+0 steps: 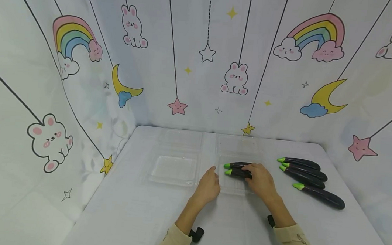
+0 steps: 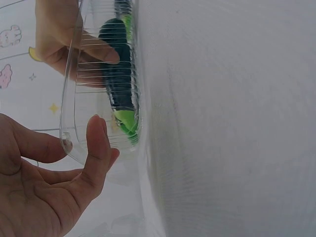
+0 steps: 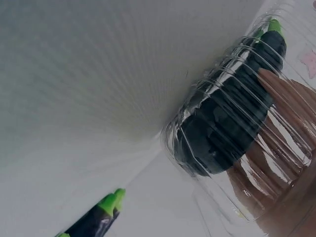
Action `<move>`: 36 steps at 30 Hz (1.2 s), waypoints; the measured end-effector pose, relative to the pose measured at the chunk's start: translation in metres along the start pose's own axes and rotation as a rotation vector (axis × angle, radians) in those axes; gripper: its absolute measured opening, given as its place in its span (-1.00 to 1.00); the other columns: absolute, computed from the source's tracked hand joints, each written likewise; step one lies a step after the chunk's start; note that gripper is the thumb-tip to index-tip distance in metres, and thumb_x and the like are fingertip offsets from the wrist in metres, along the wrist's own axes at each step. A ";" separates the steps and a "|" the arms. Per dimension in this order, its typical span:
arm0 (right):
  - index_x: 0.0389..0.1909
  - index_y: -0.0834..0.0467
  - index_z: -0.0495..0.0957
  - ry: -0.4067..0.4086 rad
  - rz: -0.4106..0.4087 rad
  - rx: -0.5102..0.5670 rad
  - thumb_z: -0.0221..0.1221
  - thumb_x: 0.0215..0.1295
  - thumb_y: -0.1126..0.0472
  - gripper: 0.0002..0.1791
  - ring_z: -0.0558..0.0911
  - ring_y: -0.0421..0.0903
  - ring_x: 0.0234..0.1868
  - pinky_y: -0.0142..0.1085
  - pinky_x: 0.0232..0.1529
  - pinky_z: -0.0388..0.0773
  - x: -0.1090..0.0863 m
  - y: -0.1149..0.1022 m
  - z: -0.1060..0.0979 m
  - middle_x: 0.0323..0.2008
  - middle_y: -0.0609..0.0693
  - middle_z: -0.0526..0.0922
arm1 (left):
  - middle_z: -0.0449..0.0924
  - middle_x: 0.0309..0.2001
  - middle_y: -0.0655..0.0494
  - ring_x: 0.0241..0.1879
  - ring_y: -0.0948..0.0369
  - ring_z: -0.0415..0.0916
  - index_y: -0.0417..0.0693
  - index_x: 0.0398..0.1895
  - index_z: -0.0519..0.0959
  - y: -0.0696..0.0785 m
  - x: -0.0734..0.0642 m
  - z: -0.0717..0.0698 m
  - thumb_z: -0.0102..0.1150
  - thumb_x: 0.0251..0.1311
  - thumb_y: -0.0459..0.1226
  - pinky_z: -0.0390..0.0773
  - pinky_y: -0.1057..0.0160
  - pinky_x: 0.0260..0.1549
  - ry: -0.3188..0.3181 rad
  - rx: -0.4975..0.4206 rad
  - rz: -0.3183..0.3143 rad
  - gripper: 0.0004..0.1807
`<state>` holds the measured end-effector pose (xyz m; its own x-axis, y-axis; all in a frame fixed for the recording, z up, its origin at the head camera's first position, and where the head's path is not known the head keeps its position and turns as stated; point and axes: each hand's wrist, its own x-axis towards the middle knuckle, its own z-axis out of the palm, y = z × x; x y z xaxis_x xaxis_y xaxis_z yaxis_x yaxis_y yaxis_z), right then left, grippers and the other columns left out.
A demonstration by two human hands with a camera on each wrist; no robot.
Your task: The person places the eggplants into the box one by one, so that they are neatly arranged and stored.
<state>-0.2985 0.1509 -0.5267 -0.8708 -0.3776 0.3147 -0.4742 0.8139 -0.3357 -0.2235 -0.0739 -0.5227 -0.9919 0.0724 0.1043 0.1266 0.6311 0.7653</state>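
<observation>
A clear plastic container (image 1: pixel 230 186) stands before me with two dark eggplants with bright green stem ends inside, a nearer one (image 1: pixel 238 173) and a farther one (image 1: pixel 237 164). My left hand (image 1: pixel 208 186) pinches the container's left rim, the thumb (image 2: pixel 47 148) on one side and fingers on the other. My right hand (image 1: pixel 259 180) reaches into the container and holds the nearer eggplant near its blunt end. Through the ribbed wall in the right wrist view, that eggplant (image 3: pixel 222 131) lies along the bottom with my fingers against it.
Several more eggplants (image 1: pixel 320 196) lie on the white table to the right. A second clear container (image 1: pixel 173 169) is at the left, its clear lid (image 1: pixel 182 138) folded back. Another clear lid (image 1: pixel 238 145) lies behind the container in use. A patterned cloth (image 1: pixel 198 82) hangs behind the table.
</observation>
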 end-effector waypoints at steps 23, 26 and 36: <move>-0.01 0.19 0.75 -0.036 0.019 -0.006 0.49 0.09 0.42 -0.61 0.62 0.24 0.13 0.17 0.09 0.62 -0.001 -0.004 -0.007 0.05 0.18 0.73 | 0.57 0.08 -0.18 0.09 -0.05 0.59 -0.52 0.47 0.22 0.000 0.002 0.002 -0.15 0.54 -0.41 0.64 -0.05 0.14 -0.001 -0.002 -0.028 -0.48; 0.00 0.18 0.75 -0.024 0.020 -0.004 0.49 0.12 0.41 -0.62 0.62 0.24 0.13 0.17 0.09 0.62 -0.003 -0.004 -0.010 0.05 0.17 0.72 | 0.57 0.08 -0.22 0.08 -0.07 0.59 -0.55 0.45 0.22 -0.001 0.001 0.002 -0.15 0.54 -0.42 0.64 -0.08 0.13 0.000 -0.003 -0.014 -0.49; 0.05 0.17 0.74 0.023 0.032 0.009 0.45 0.21 0.39 -0.64 0.61 0.23 0.12 0.14 -0.02 0.66 -0.009 0.005 -0.027 0.09 0.18 0.71 | 0.58 0.04 -0.23 0.06 -0.10 0.60 -0.55 0.43 0.25 -0.001 0.001 0.002 -0.15 0.53 -0.44 0.64 -0.11 0.12 0.020 0.017 -0.001 -0.51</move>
<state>-0.2894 0.1705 -0.5076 -0.8822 -0.3414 0.3243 -0.4478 0.8213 -0.3535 -0.2249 -0.0729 -0.5242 -0.9916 0.0567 0.1162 0.1253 0.6443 0.7545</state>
